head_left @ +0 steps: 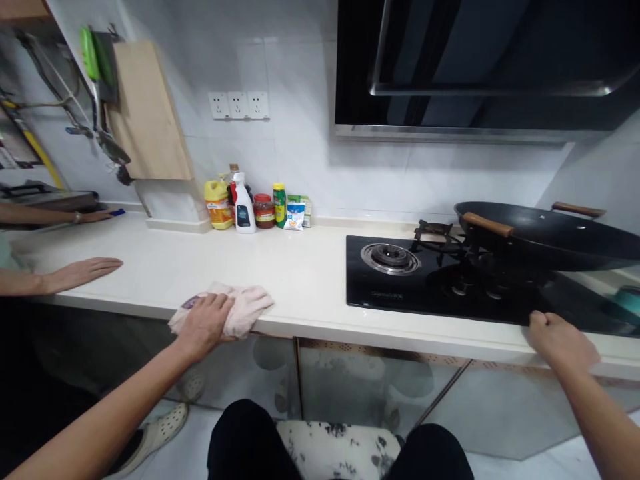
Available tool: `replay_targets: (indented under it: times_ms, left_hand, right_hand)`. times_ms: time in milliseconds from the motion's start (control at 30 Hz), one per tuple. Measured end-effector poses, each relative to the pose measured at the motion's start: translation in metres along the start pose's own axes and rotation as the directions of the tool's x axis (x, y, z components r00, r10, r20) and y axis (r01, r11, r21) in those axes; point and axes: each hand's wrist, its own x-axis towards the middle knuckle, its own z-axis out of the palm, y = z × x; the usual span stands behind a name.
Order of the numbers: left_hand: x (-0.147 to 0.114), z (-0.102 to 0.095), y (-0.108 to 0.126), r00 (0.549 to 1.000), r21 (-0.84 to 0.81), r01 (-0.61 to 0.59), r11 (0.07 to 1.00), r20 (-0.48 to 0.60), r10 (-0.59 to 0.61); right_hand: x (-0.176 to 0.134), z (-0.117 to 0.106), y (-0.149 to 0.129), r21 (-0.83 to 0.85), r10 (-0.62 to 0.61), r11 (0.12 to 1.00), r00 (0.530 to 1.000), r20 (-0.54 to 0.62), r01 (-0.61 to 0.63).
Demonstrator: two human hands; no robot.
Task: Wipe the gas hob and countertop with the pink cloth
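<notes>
Head view: the left hand [206,323] curls over a pink cloth [250,308] at the counter's [305,273] near edge; right, a loose, apparently empty right hand [563,343] fists beside the gas stove [400,287].

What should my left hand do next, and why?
Perhaps slide the cloth right along the counter toward the stove: your left hand rests on it at the front edge, and the bottles stand at the back, out of that path.
</notes>
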Motion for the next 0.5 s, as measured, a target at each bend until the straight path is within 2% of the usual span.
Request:
replay_targets:
  times_ms: [267, 500]
  left_hand:
    - [0.039, -0.018, 0.11, 0.977, -0.156, -0.181, 0.971, -0.142, 0.159]
    - [0.078, -0.054, 0.22, 0.9, -0.148, -0.376, 0.915, -0.295, 0.322]
  right_hand:
    - [-0.008, -0.004, -0.004, 0.061, -0.023, 0.998, 0.999, -0.026, 0.024]
    - [-0.007, -0.001, -0.003, 0.09, -0.072, 0.993, 0.995, -0.062, 0.078]
